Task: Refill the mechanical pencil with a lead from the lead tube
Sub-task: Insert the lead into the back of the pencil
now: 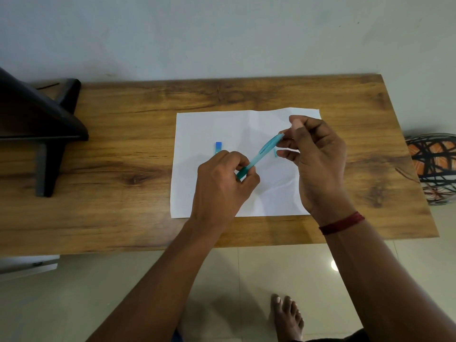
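Observation:
A teal mechanical pencil slants up to the right above a white sheet of paper. My left hand grips its lower end between thumb and fingers. My right hand pinches the pencil's upper end with fingertips. A small blue lead tube lies on the paper just behind my left hand, partly hidden by it. A small pale teal piece shows under my right fingers; I cannot tell whether it lies on the paper or is held.
The paper lies on a wooden table against a pale wall. A black stand occupies the table's left end. A woven orange-and-black basket stands off the right edge. My bare foot rests on the tiled floor.

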